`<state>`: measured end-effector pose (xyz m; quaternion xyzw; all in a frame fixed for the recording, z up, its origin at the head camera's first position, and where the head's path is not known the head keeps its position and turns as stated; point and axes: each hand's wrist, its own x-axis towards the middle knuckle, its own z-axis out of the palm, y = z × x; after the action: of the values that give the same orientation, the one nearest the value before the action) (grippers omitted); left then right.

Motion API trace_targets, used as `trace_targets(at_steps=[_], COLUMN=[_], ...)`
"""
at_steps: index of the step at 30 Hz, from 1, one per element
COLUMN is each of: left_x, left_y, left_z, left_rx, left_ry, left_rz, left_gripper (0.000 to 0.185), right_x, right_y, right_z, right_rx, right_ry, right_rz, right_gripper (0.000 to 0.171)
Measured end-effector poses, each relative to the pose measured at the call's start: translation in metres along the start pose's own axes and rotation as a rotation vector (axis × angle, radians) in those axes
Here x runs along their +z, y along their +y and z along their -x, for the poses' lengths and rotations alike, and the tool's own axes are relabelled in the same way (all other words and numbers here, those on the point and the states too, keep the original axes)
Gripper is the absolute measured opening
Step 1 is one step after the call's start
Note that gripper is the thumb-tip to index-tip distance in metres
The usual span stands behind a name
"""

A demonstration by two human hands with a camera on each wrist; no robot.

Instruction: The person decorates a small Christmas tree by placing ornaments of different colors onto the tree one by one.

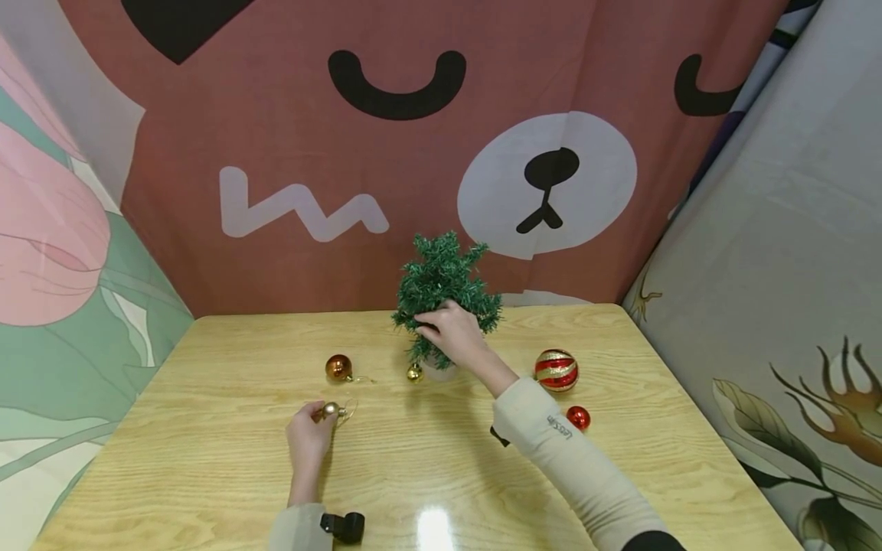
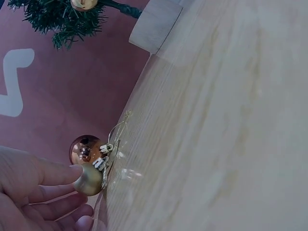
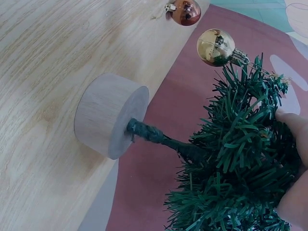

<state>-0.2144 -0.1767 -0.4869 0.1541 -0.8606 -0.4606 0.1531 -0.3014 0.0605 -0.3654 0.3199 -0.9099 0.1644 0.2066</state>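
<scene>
A: What does the head view give?
B: The tree (image 1: 441, 268) stands at the far middle of the bench (image 1: 413, 451), with a shiny ball (image 1: 414, 373) low on its left. The right hand (image 1: 458, 334) is in the branches; its fingertips sink among needles, so I cannot tell whether it grips or merely touches. Near left, the left hand (image 1: 309, 436) pinches a matte ball (image 1: 331, 409).
A: Anything else lying about?
B: An amber ball (image 1: 338, 367) just beyond the matte one; to the right, a striped ball (image 1: 556, 370) and, nearer, a red ball (image 1: 578, 418).
A: The left wrist view?
B: Thumb and fingers hold the matte ball's body, leaving its cap (image 2: 99, 164) free. That's a good grip, I'd say. The cords (image 2: 128, 114) look close together, so I'd lift it clear of the amber ball.
A: And the right wrist view?
B: The base (image 3: 103, 113) sits on the bench, and the shiny ball hangs near the fingers. I'd part the needles lightly, avoiding a tug that could tip the tree or shake that ball loose.
</scene>
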Motion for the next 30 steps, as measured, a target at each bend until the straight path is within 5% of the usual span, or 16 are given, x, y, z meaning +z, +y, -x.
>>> trace_targets(at_steps=[30], left_x=[0.0028], left_y=[0.0072], left_z=[-0.0023], left_rx=[-0.006], left_ry=[-0.019], left_rz=[0.042], left_gripper=[0.026], right_x=[0.0028], right_y=[0.0008], right_z=[-0.0002], right_rx=[0.011], right_ry=[0.009], right_rz=[0.004], right_gripper=[0.023])
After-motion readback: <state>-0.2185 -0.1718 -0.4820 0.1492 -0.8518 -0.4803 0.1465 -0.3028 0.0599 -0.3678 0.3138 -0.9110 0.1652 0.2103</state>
